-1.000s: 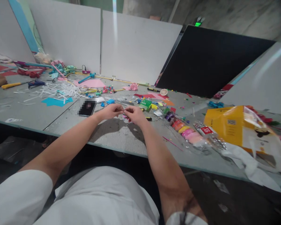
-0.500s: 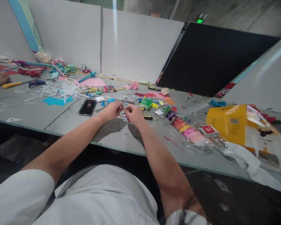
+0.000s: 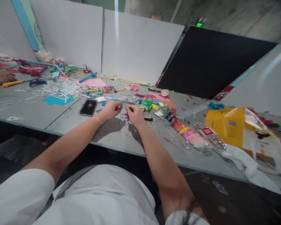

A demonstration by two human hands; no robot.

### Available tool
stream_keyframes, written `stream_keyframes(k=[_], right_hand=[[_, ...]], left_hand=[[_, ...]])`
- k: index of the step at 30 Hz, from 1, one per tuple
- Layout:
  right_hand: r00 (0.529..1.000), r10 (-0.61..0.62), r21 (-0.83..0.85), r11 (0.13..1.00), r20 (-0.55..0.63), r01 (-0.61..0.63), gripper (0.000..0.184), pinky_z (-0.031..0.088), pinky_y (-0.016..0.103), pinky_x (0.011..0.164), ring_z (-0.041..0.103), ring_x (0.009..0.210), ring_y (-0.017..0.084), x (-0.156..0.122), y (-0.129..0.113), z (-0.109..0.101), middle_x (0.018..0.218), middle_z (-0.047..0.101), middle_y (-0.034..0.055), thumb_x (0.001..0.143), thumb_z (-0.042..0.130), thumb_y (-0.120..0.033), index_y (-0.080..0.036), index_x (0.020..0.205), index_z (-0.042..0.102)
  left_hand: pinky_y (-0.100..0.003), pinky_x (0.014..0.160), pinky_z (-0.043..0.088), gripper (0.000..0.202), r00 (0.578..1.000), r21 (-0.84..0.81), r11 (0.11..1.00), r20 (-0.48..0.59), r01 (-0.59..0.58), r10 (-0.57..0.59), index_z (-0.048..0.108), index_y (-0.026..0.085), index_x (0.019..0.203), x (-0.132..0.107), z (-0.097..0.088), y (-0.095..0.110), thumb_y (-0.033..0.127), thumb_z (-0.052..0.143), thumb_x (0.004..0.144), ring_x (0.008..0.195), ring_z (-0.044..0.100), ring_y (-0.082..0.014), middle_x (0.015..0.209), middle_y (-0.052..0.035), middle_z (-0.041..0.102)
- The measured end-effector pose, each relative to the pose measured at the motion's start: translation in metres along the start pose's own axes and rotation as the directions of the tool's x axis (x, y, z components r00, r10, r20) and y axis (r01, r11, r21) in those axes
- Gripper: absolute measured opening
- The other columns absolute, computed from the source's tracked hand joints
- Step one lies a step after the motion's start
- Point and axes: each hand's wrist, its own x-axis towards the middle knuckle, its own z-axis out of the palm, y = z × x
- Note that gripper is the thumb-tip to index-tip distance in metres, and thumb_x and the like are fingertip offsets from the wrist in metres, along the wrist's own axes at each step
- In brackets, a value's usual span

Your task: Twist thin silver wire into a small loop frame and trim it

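Both my hands rest on the grey table (image 3: 121, 137) near its middle. My left hand (image 3: 111, 110) is curled, its fingertips pinched together. My right hand (image 3: 134, 114) is also pinched, a short gap from the left. A thin clear strip seems to run between the two pinches, too small to name. Small pink and blue bits lie on the table under the hands. A dark phone (image 3: 88, 107) lies just left of my left hand.
A row of coloured clay packs in clear wrap (image 3: 186, 131) lies right of my hands, then a yellow bag (image 3: 239, 126). White paper shreds (image 3: 61, 89), a blue sheet (image 3: 57, 100) and pink paper (image 3: 91, 82) lie at the back left. Another person's hand (image 3: 0, 78) shows far left.
My hands have drawn slightly apart; a second ago their fingertips met. The view has shifted a little.
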Motion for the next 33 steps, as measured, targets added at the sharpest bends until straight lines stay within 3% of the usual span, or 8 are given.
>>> stream_keyframes(k=[8,13,19,26,29,31,33], right_hand=[[0.985,0.173,0.189,0.967,0.016,-0.173,0.021,0.056,0.023,0.047,0.059,0.051,0.011,0.002,-0.004,0.010,0.062,0.059,-0.0051,0.088,0.076,-0.038,-0.023,0.083,0.062],[0.959,0.282,0.318,0.910,-0.003,-0.267,0.021,0.049,0.018,0.046,0.057,0.054,0.008,0.001,-0.009,0.005,0.066,0.056,-0.0072,0.091,0.072,-0.034,-0.025,0.083,0.055],[0.900,0.412,0.377,0.819,0.138,-0.433,0.022,0.048,0.019,0.049,0.061,0.057,0.010,0.000,-0.018,-0.002,0.066,0.064,-0.0006,0.097,0.061,-0.027,-0.020,0.076,0.058],[0.880,0.430,0.356,0.805,0.202,-0.475,0.027,0.045,0.019,0.046,0.056,0.051,0.009,0.000,-0.016,-0.002,0.059,0.060,-0.0013,0.097,0.065,-0.030,-0.019,0.073,0.061],[0.885,0.411,0.346,0.816,0.218,-0.464,0.027,0.041,0.018,0.045,0.053,0.050,0.008,0.000,-0.015,-0.002,0.058,0.059,-0.0025,0.091,0.071,-0.028,-0.019,0.069,0.058],[0.889,0.396,0.336,0.826,0.229,-0.454,0.027,0.040,0.019,0.045,0.053,0.050,0.008,0.001,-0.014,-0.003,0.059,0.060,-0.0026,0.085,0.076,-0.028,-0.020,0.068,0.058],[0.896,0.379,0.326,0.838,0.232,-0.438,0.026,0.040,0.020,0.046,0.051,0.050,0.008,0.002,-0.013,-0.003,0.059,0.060,-0.0028,0.081,0.079,-0.029,-0.020,0.068,0.058]], left_hand=[[-0.030,0.064,0.035,0.006,0.993,-0.005,0.996,-0.079,0.084,-0.084,0.065,0.019,0.078,0.001,0.002,0.000,0.013,0.063,0.080,0.061,0.053,-0.0170,0.063,0.0007,0.061],[-0.028,0.064,0.039,0.006,0.992,-0.052,0.994,-0.076,0.093,-0.097,0.064,0.019,0.083,0.002,0.005,-0.003,0.018,0.059,0.085,0.063,0.057,-0.0160,0.066,0.0007,0.064],[-0.028,0.066,0.040,0.011,0.998,-0.038,0.999,-0.054,0.027,-0.029,0.065,0.018,0.077,0.004,0.002,-0.002,0.023,0.061,0.085,0.068,0.055,-0.0158,0.070,-0.0007,0.063],[-0.029,0.068,0.041,0.016,0.999,-0.009,1.000,0.025,0.020,-0.020,0.069,0.017,0.082,-0.003,0.005,0.007,0.030,0.061,0.089,0.070,0.056,-0.0164,0.075,-0.0030,0.067],[-0.028,0.067,0.043,0.024,0.993,0.000,0.998,0.105,0.058,-0.058,0.072,0.018,0.085,-0.001,-0.013,0.008,0.039,0.062,0.091,0.069,0.058,-0.0165,0.074,-0.0026,0.068],[-0.028,0.070,0.044,0.031,0.983,0.020,0.995,0.154,0.098,-0.100,0.074,0.019,0.087,0.001,-0.039,0.001,0.048,0.064,0.090,0.073,0.061,-0.0174,0.079,-0.0026,0.071],[-0.028,0.073,0.046,0.033,0.963,0.079,0.974,0.152,0.211,-0.221,0.076,0.020,0.090,-0.003,-0.072,-0.014,0.052,0.066,0.088,0.079,0.064,-0.0187,0.085,-0.0030,0.073]])
